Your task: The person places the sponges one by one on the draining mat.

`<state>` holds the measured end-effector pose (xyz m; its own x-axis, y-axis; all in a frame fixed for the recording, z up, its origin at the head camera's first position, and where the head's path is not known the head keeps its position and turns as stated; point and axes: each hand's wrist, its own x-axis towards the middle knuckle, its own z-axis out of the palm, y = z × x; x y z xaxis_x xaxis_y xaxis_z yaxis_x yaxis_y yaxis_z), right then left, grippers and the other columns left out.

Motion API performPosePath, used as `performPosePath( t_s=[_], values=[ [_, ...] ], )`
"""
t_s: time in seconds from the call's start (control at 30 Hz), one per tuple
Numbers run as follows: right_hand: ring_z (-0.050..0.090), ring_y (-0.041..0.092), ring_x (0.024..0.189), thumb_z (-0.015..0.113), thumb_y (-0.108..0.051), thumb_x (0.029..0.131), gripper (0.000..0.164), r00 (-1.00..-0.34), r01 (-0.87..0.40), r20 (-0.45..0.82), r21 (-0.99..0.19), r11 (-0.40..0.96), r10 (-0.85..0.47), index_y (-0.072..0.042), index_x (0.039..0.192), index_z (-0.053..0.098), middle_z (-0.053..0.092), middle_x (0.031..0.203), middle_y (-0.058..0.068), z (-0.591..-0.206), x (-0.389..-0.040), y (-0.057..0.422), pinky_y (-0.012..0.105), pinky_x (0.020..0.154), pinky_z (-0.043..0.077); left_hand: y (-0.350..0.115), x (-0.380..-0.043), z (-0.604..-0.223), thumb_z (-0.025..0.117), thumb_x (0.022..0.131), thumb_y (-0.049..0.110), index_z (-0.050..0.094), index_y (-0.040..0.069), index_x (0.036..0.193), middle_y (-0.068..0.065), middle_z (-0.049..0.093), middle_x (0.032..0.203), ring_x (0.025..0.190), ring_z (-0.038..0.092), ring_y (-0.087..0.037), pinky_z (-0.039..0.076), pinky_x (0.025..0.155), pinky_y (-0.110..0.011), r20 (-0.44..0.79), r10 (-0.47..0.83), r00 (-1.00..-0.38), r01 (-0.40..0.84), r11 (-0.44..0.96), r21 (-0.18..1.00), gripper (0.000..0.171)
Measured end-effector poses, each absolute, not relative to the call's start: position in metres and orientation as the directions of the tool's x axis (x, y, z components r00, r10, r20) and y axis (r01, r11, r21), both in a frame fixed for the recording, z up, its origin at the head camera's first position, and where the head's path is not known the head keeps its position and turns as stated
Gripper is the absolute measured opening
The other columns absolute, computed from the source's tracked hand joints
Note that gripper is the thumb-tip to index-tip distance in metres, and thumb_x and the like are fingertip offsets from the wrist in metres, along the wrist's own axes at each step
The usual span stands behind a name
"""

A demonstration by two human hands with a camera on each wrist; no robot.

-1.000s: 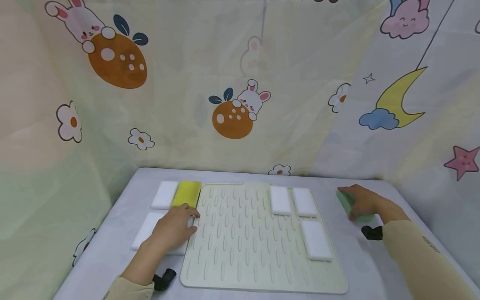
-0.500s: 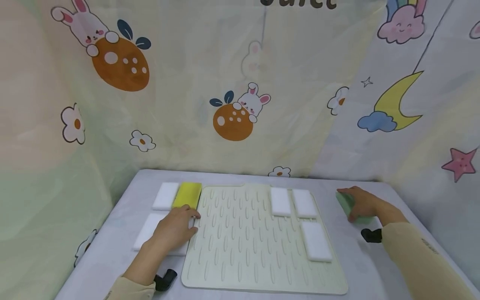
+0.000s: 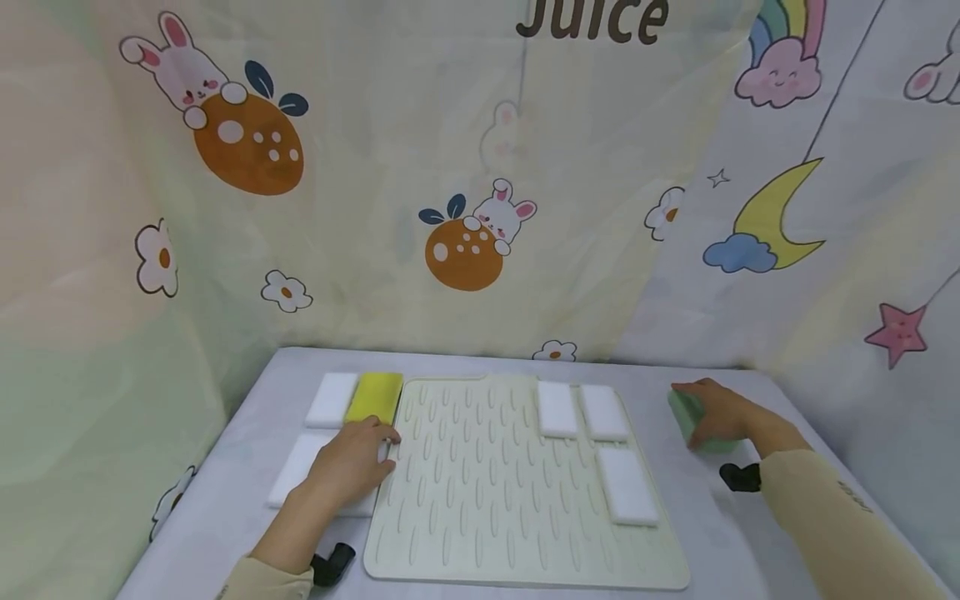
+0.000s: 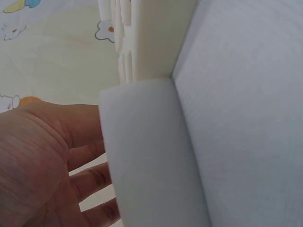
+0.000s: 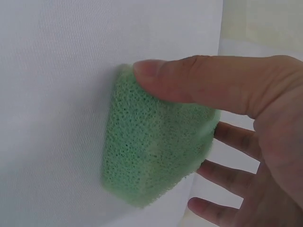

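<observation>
The right hand pinches a green sponge out on the right of the tabletop, beyond the mat; its thumb lies along one edge and the other fingers are spread at the opposite side. Whether the sponge is fully down on the tabletop or slightly raised, I can't tell. Its open pores suggest something very light, soft and springy, hard to break and unlikely to slip. A gentle pinch across opposite edges, near the middle, should do; squeezing hard would probably only dent or fold it. The left hand is over a white block just beside the mat's left edge, with its fingertips hidden behind the block, so I can't tell whether it grips or just rests there. That block looks like smooth, fine foam, probably light too but firmer in shape, and easiest to take by its long sides. A yellow sponge lies just beyond that hand. Three more white blocks lie flat on the mat's right part.
</observation>
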<state>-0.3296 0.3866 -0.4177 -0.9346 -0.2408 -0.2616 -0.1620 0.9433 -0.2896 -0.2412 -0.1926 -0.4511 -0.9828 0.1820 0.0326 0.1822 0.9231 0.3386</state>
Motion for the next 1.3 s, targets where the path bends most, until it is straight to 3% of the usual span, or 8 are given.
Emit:
performPosePath(
  t_s=[0.67,1.3],
  values=[
    [0.037,0.068,0.129,0.091,-0.037,0.074,0.102,-0.946,-0.211,-0.197,-0.231,0.950,-0.258,-0.002,0.156,0.041,0.035,0.149,0.038,-0.407,-0.317,0.363,0.077,0.095,0.040,-0.192,-0.242,-0.456,0.083,0.084,0.016,0.075,0.017,0.109,-0.001,0.064,0.107,0.105,0.064,-0.028,0.056,0.072,-0.046,0.035,0.190,-0.981,0.190,0.924,0.333,0.027],
    [0.044,0.050,0.131,0.088,-0.050,0.077,0.102,-0.932,-0.299,-0.128,-0.254,0.920,-0.339,-0.008,0.157,0.043,0.043,0.148,0.028,-0.379,-0.296,0.315,0.068,0.099,0.045,-0.194,-0.243,-0.455,0.082,0.084,0.017,0.075,0.018,0.110,-0.002,0.064,0.109,0.103,0.064,-0.028,0.056,0.073,-0.045,0.035,0.200,-0.979,0.200,0.926,0.321,0.027]
  ],
)
